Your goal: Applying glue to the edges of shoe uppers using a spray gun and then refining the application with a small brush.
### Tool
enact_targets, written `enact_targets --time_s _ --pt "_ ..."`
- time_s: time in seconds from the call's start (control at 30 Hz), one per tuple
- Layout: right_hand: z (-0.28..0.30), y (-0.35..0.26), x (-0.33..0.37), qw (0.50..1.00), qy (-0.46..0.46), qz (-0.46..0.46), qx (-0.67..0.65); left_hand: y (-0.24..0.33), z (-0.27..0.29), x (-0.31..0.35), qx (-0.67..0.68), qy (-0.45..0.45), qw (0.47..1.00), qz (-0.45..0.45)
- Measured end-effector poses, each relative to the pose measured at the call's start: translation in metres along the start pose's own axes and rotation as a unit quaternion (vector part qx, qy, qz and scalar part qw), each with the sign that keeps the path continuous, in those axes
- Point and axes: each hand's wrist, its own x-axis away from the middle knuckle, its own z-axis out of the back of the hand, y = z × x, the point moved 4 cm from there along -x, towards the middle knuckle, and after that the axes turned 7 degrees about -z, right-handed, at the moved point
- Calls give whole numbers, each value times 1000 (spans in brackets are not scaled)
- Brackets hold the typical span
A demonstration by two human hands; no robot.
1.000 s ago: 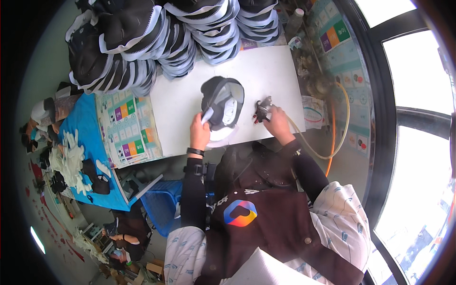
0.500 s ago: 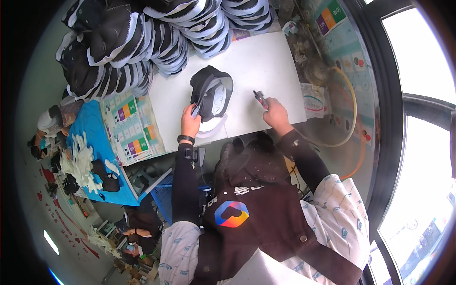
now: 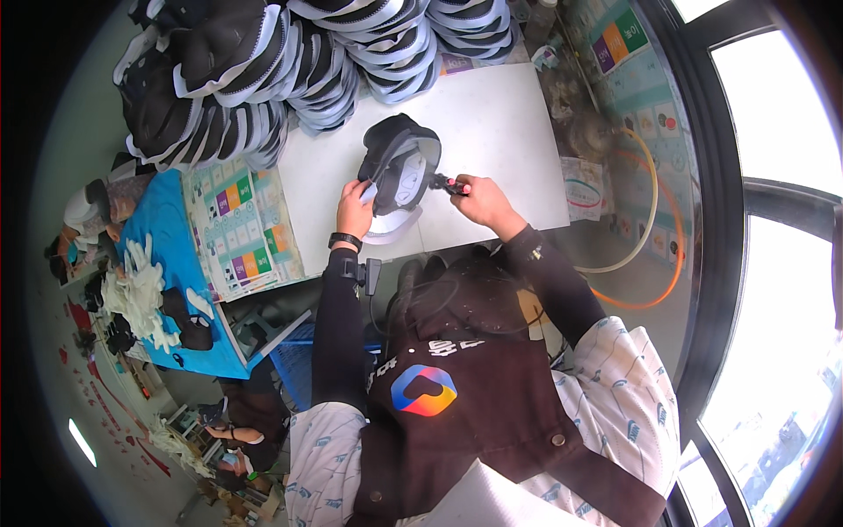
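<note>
A black cap-shaped fabric piece (image 3: 392, 145) with a light grey lining and a pale lower flap lies on the white tabletop (image 3: 492, 114), its opening toward me. My left hand (image 3: 355, 211) pinches its near left edge. At its right rim, my right hand (image 3: 481, 202) is closed round a small red-and-black hand tool (image 3: 451, 184). The tool's dark tip is at or very close to the rim; I cannot tell whether it touches. What kind of tool it is does not show clearly.
Stacks of similar black pieces with pale edges (image 3: 303, 83) fill the table's far side. Printed sheets (image 3: 237, 220) lie at the left, beside a blue table (image 3: 189, 290) with white gloves (image 3: 136, 290). Yellow and orange hoses (image 3: 652, 228) loop on the right. Other people are at far left.
My right hand has moved left, bringing the tool from apart to the piece's right rim. My left hand keeps its hold on the near left edge.
</note>
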Motion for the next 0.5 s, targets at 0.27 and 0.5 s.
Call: enact_targets --time_s 0.27,0.5 --pt "6 -12 -5 999 -13 27 -12 -6 -3 4 1 3 1000 -14" --pt "10 -9 0 999 -21 35 -11 4 -3 6 -7 1 1000 -1"
